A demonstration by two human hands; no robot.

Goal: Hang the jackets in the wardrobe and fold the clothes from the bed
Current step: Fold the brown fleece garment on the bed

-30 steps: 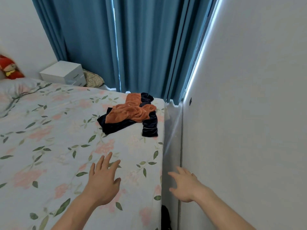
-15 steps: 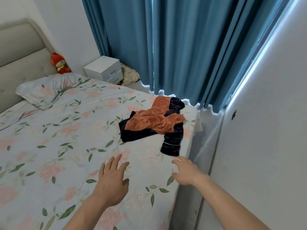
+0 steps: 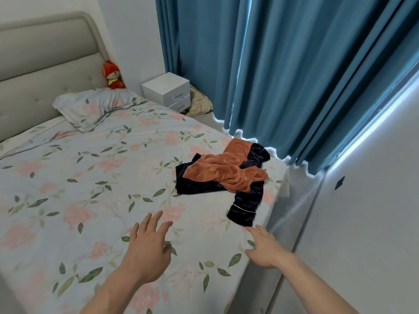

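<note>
Clothes [image 3: 223, 172] lie on bed [image 3: 90, 200], ahead of both hands

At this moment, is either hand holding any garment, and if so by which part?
Nothing is held. The left hand is open above the floral bedsheet; the right hand reaches, fingers extended, just short of the dark navy garment's cuff.

Single view only: head-worn wide-angle camera, so no overlap with any other view. It looks forward and down from standing height near the lower right corner of the bed [image 3: 90, 200], facing along the mattress toward the headboard [image 3: 45, 64] at upper left and the curtain [image 3: 294, 75] across the top (straight edges bow with the lens). Both forearms enter from the bottom edge, close to the camera. A wall [image 3: 374, 223] fills the right side.
</note>
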